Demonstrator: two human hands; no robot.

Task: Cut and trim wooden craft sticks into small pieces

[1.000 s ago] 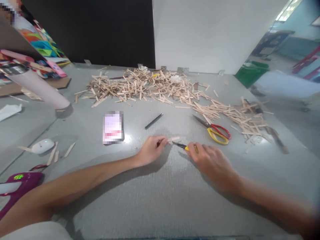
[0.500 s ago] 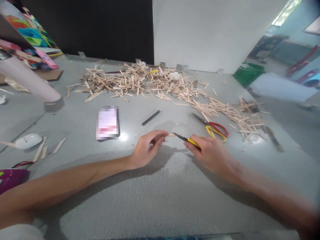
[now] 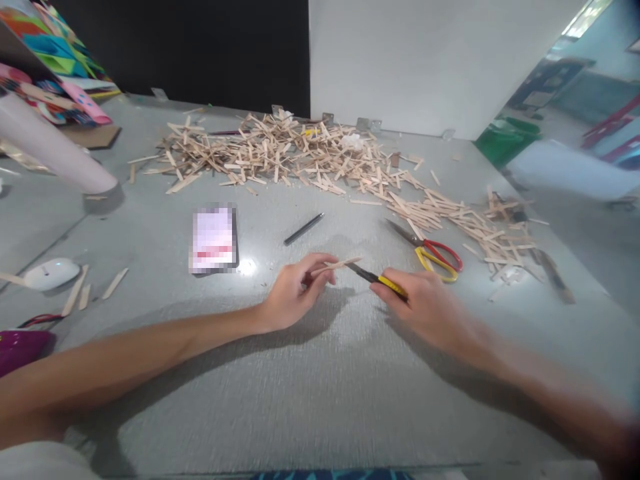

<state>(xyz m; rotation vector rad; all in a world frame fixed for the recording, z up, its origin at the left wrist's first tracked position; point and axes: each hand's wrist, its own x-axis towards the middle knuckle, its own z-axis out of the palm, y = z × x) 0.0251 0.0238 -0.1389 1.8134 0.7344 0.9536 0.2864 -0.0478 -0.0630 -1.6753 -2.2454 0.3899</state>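
Observation:
Pinched between the thumb and fingers of my left hand (image 3: 299, 288) is a thin wooden stick (image 3: 345, 263), its free end pointing right. My right hand (image 3: 424, 301) is closed round the yellow and black handle of a utility knife (image 3: 393, 287). The knife's blade lies close against the stick's right part; whether it touches cannot be made out. Beyond my hands a dark pen (image 3: 304, 229) lies on the grey table (image 3: 280, 413). Scissors (image 3: 434, 257) with one red and one yellow handle rest just past my right hand.
A large heap of wooden sticks (image 3: 280, 157) spreads along the back and right. To the left are a phone (image 3: 214, 239), a white mouse (image 3: 51, 274), a pale cylinder (image 3: 60, 147) and a purple object (image 3: 25, 350). A green bin (image 3: 507, 140) stands beyond the table's right edge.
The stick in my left hand shows more of its length and is tilted up to the right. My right hand with the knife has shifted slightly right. The view has moved a little.

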